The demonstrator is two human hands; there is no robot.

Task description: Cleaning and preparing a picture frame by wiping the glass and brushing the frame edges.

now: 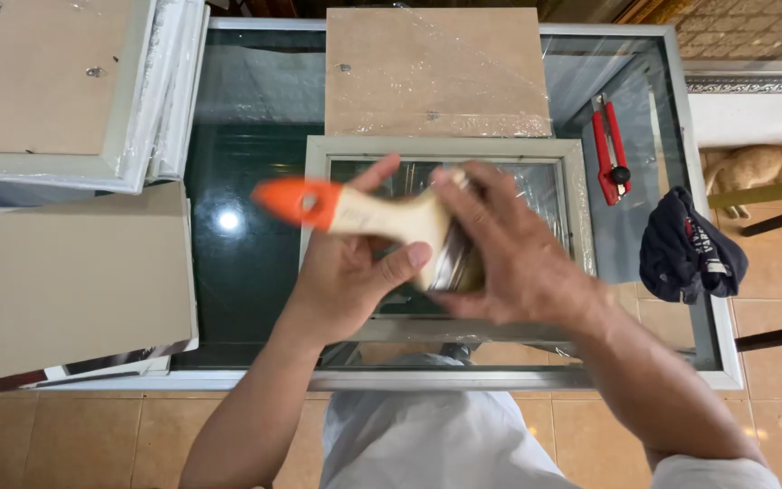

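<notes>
1. Glass-topped table [246, 263] with a pale metal rim, standing on a tan tiled floor [92, 435]; viewed from above.
2. On the glass: an empty grey picture frame [319, 181] in the middle, a brown backing board [436, 72] wrapped in clear film beyond it, another framed board [38, 81] at far left, a plain card sheet [65, 281] at near left.
3. At the right of the table: a red utility knife [610, 149] on the glass, and a dark cloth [690, 249] bunched at the edge.
4. Paintbrush [364, 213] held in the air above the frame: orange handle tip pointing left, pale wooden body, metal ferrule and bristles to the right.
5. Left hand [355, 276] grips the wooden body from below, thumb pressed across the front, fingers curled behind.
6. Right hand [509, 244] covers the bristle end, fingers wrapped over the ferrule and bristles; motion-blurred, so exact finger spacing cannot be told.
7. Judgement: the bristles appear to be worked by hand. Best done with the handle held steady, stroking from ferrule toward the tips, and kept over the table rather than the frame opening so loose hairs do not land inside.
</notes>
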